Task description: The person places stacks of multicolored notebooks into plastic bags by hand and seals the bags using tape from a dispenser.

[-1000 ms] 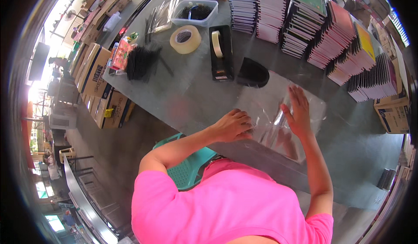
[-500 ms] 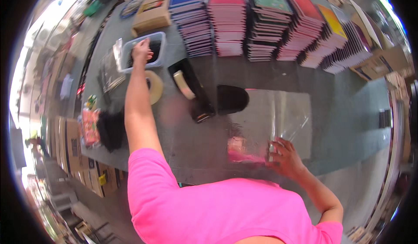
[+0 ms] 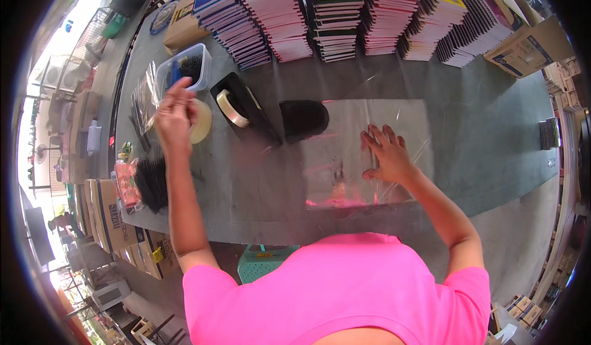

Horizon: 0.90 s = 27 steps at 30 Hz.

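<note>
My left hand [image 3: 175,120] is raised just in front of a clear plastic box [image 3: 205,74] of small black pieces [image 3: 192,68]. Its fingers are drawn together; anything between them is too small or blurred to make out. Beside that hand lies a wide roll of tape [image 3: 201,123]. My right hand [image 3: 392,157] rests with spread fingers on a clear plastic sheet [image 3: 332,179], which lies flat and shiny on the table. Between my hands stands a black tape dispenser [image 3: 261,114] with a tape roll [image 3: 233,108]. A black rounded pad [image 3: 305,119] touches the sheet's left edge.
Tall stacks of spiral-bound notebooks [image 3: 335,22] line the far side of the grey table [image 3: 486,148]. An open cardboard box [image 3: 526,52] is at the far right. Plastic bags [image 3: 143,102] and a bundle of black bristly pieces [image 3: 151,182] lie left. A green stool [image 3: 261,262] stands below.
My left hand has come out of the plastic box and back toward me. My right hand has moved from the sheet's near edge up onto its middle, fingers now spread.
</note>
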### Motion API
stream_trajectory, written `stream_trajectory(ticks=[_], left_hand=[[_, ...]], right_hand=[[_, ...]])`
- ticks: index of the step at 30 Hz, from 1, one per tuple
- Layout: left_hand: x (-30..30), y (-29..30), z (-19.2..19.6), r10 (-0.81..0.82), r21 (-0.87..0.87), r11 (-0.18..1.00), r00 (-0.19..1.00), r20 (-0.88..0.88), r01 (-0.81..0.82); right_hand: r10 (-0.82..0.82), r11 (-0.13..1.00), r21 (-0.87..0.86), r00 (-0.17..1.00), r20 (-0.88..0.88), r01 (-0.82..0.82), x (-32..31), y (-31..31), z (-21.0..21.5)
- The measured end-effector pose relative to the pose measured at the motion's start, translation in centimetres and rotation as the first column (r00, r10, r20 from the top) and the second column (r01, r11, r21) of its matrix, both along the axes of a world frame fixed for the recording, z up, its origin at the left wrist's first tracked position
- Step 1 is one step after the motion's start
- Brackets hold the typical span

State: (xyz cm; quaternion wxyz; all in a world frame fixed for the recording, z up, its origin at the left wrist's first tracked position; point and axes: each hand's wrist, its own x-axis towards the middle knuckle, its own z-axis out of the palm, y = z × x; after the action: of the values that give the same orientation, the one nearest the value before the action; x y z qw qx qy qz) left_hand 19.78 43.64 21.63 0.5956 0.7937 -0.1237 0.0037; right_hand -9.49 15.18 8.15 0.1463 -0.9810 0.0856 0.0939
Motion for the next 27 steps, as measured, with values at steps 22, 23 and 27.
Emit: stream_trajectory(ticks=[22, 23, 27], left_hand=[[-13.1, -9.8, -15.1, -0.57, 0.876, 0.483, 0.76, 0.312, 0.002], [-12.8, -9.2, -15.3, -0.622, 0.89, 0.455, 0.723, 0.302, 0.019], [-14.7, -8.7, -9.6, -0.526, 0.739, 0.674, 0.699, 0.484, -0.004]], right_hand=[[0.055, 0.996, 0.049, 0.918, 0.393, -0.081, -0.7, -1.5, -3.3], [0.073, 0.982, 0.121, 0.884, 0.462, -0.144, 0.6, -1.4, -3.2], [0.015, 0.975, 0.177, 0.835, 0.549, -0.134, 4.5, -0.7, -4.9]])
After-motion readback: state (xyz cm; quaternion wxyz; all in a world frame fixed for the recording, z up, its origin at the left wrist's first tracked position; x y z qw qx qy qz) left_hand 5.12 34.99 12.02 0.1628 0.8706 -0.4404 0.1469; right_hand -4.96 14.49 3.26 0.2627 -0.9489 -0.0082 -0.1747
